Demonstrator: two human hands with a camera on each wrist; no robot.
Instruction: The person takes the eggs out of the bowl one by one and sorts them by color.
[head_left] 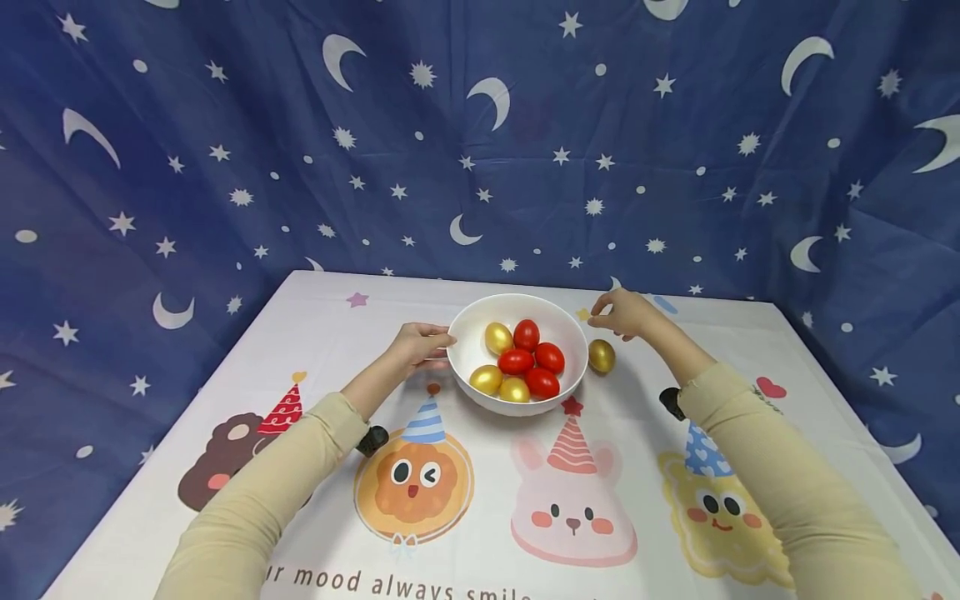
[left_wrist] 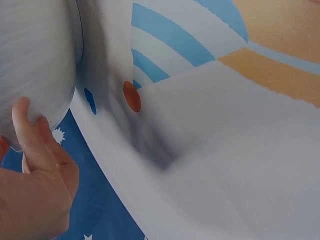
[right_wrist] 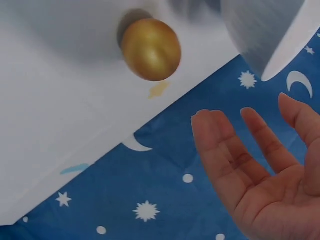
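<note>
A white bowl [head_left: 465,358] stands on the table with three gold eggs [head_left: 498,338] and several red eggs [head_left: 527,335] inside. At its left side, my left hand [head_left: 422,343] grips the wall, thumb at the rim and fingers against the outside. The left wrist view shows those fingers on the bowl's outer surface [left_wrist: 37,65]. One more gold egg [head_left: 602,356] lies on the table just right of the bowl. My right hand [head_left: 624,314] hovers beyond that egg, apart from it. In the right wrist view its fingers [right_wrist: 212,140] are loosely bent, holding nothing.
A white tablecloth [head_left: 337,317] printed with cartoon faces covers the table. Behind the table's far edge hangs a blue curtain [head_left: 525,167] with moons and stars. Small black objects [head_left: 372,440] sit at both wrists.
</note>
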